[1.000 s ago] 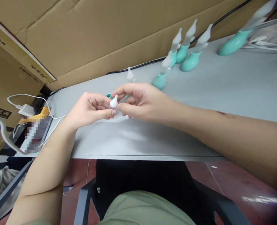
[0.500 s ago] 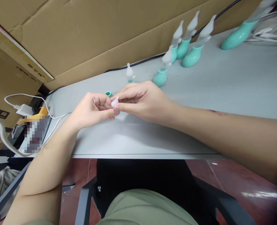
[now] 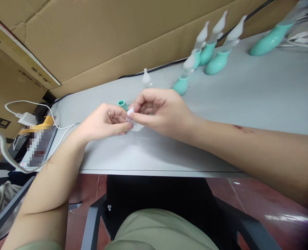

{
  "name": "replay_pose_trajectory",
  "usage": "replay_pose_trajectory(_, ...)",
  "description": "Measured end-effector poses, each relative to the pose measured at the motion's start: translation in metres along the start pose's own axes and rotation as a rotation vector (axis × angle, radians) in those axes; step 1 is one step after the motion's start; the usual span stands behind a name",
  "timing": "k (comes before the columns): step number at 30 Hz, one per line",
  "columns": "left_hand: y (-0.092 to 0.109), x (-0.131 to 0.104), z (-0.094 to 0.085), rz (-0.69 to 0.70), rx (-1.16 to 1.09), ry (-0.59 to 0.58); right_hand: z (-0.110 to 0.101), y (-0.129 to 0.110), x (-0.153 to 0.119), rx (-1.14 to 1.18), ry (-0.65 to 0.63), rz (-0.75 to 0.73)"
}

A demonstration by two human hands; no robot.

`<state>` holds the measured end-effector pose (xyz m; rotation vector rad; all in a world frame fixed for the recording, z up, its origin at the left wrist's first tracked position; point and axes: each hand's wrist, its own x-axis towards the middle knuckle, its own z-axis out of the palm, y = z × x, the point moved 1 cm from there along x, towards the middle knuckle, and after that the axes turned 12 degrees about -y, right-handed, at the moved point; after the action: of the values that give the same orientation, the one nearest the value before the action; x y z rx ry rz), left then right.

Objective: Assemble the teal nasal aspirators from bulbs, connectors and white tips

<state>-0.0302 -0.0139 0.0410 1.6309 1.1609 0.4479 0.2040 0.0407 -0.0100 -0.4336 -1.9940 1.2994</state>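
Note:
Close together over the grey table, my two hands meet at a small clear part [image 3: 136, 127] topped by a white tip [image 3: 130, 110]. My left hand [image 3: 108, 121] pinches the clear part from the left. Thumb and forefinger of my right hand [image 3: 157, 107] are closed on the white tip. Just behind my fingers lies a green bulb [image 3: 122, 103] with its round opening showing; part of it is hidden. A white-tipped clear piece [image 3: 147, 78] stands behind my right hand, its lower part covered by that hand.
Several green bulbs with clear and white tops, one of them [image 3: 180, 86] nearest, stand at the back right. A large green one [image 3: 271, 40] lies further right near white cables [image 3: 302, 41]. Cardboard [image 3: 96, 34] lines the back. A yellow object [image 3: 43, 125] and white charger [image 3: 27, 118] are left.
The white tip and clear part have shifted slightly right, and more of the clear part shows. My right fingers have moved up around the tip. The view has shifted a little.

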Motion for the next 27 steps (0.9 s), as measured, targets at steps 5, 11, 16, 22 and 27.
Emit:
replay_pose_trajectory(5, 0.001, -0.014, -0.021, 0.052, 0.063, 0.106, 0.001, -0.005, -0.003, -0.010, -0.067, -0.122)
replay_pose_trajectory(11, 0.003, -0.017, -0.021, 0.151, -0.005, 0.131, 0.019, -0.005, -0.008, -0.378, -0.555, -0.057)
replay_pose_trajectory(16, 0.003, -0.012, -0.014, 0.218, -0.035, 0.172, 0.008, -0.005, -0.010, -0.304, -0.481, -0.101)
replay_pose_trajectory(22, -0.003, -0.001, -0.005, 0.306, -0.089, 0.249, -0.005, 0.000, -0.002, -0.011, -0.108, -0.126)
replay_pose_trajectory(27, -0.014, 0.002, -0.001, 0.312, -0.048, 0.281, -0.001, 0.000, 0.001, 0.132, -0.022, -0.073)
